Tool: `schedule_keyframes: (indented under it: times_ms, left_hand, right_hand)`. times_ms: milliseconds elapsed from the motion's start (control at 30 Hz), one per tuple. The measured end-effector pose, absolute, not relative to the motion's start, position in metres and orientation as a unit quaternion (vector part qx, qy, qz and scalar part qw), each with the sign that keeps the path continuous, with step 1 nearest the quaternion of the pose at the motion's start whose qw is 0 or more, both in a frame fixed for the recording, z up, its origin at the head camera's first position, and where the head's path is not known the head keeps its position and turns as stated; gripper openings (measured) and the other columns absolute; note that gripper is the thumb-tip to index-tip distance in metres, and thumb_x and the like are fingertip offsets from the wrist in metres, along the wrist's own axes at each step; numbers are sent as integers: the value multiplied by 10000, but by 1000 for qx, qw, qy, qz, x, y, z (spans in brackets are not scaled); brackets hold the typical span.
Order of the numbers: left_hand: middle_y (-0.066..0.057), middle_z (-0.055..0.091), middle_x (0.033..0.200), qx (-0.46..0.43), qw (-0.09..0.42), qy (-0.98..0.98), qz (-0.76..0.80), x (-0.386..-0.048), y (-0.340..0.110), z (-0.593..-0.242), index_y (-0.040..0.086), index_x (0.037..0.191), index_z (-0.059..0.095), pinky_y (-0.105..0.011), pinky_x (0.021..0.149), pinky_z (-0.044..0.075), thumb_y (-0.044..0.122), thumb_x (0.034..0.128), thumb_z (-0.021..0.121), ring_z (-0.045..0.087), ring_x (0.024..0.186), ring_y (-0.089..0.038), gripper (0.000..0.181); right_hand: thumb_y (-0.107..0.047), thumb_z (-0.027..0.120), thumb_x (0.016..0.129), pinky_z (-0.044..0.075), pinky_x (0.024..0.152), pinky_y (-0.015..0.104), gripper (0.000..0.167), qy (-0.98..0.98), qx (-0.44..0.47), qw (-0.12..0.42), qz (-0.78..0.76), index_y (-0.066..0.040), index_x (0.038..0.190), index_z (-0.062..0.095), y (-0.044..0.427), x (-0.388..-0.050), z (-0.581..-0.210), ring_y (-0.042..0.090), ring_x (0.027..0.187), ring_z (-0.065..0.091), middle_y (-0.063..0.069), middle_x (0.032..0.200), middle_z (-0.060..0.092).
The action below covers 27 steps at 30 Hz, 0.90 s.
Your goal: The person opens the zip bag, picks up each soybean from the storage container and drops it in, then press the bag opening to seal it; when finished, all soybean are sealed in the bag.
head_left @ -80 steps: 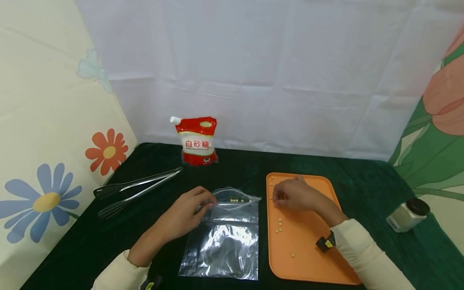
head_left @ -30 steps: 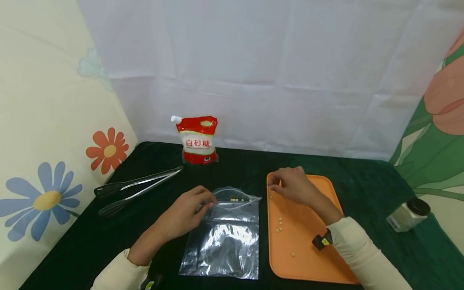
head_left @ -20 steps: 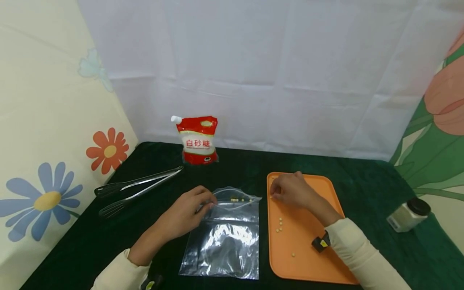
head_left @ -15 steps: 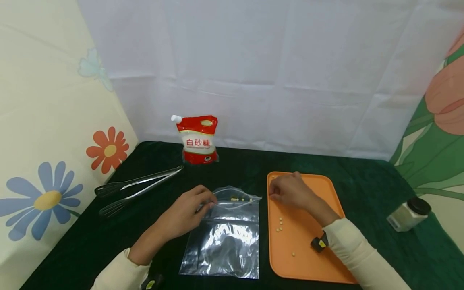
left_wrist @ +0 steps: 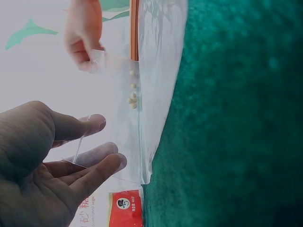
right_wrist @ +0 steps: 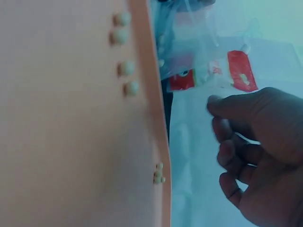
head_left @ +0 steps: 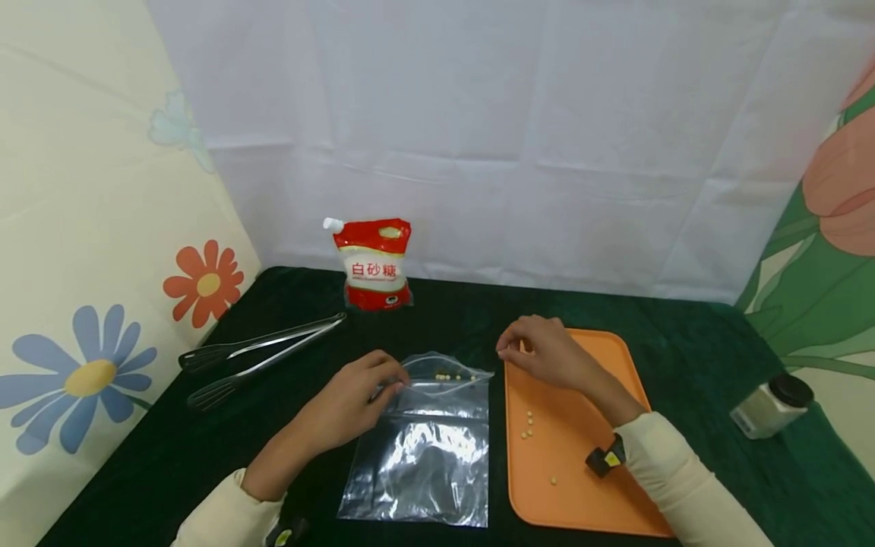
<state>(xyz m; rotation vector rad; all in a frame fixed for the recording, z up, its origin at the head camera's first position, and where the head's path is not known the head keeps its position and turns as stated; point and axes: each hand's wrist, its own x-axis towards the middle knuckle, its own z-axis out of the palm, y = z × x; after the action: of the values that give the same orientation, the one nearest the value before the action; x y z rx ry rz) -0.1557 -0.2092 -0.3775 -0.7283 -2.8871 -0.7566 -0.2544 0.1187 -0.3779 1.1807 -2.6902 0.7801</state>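
Observation:
A clear zip-lock bag [head_left: 424, 456] lies flat with its mouth parted at the far end. Several pale yellow soybeans [head_left: 444, 377] sit inside near the opening. My left hand [head_left: 355, 399] holds the bag's left upper corner; in the left wrist view, film passes between thumb and fingers. Over the left rim of the orange tray [head_left: 574, 501] is my right hand [head_left: 547, 353], thumb and index finger drawn together. A soybean that lay under these fingers no longer shows on the tray; their tips hide what they pinch. More soybeans [right_wrist: 127, 68] remain on the tray.
A red-and-white sugar pouch [head_left: 374, 266] stands at the back of the dark green cloth. Metal tongs [head_left: 273, 346] lie to the left. A black-lidded jar [head_left: 772, 405] is on its side at the right, beyond the tray.
My right hand reached down to a soybean near the tray's left edge, then rose and shifted left toward the bag. The left hand and bag have stayed in place.

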Motion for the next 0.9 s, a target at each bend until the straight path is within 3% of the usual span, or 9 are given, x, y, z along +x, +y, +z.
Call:
schedule_keyframes:
  times_ms: [167, 367, 600, 900]
  left_hand:
    - [38, 600, 1126, -237, 33, -939, -248, -155, -210, -377, 189, 1103, 693, -240, 752, 533, 98, 914, 705, 603, 930, -72, 210]
    - [38, 599, 1126, -236, 34, -940, -245, -156, -209, -377, 194, 1096, 695, -251, 760, 537, 101, 916, 703, 603, 932, -73, 203]
    - [42, 595, 1126, -236, 35, -940, -244, -155, -209, -378, 197, 1092, 694, -266, 773, 538, 103, 918, 701, 600, 938, -76, 198]
    - [43, 597, 1125, -236, 34, -942, -239, -156, -209, -378, 201, 1096, 692, -272, 778, 538, 105, 917, 702, 599, 939, -70, 203]
  right_hand:
    - [-285, 665, 982, 471, 708, 332, 149, -833, 404, 18, 377, -175, 1067, 719, 108, -245, -371, 115, 809, 532, -115, 911, 602]
    - [-278, 654, 991, 491, 687, 344, 126, -793, 427, -29, 434, -210, 1082, 709, 92, -237, -368, 144, 799, 553, -72, 913, 611]
    - [-302, 654, 989, 461, 651, 296, 117, -794, 426, -43, 431, -272, 1090, 707, 84, -234, -368, 139, 775, 538, -75, 893, 604]
    - [-366, 618, 1004, 490, 725, 397, 199, -810, 394, -34, 432, -246, 1126, 719, 91, -233, -359, 147, 844, 551, -74, 942, 613]
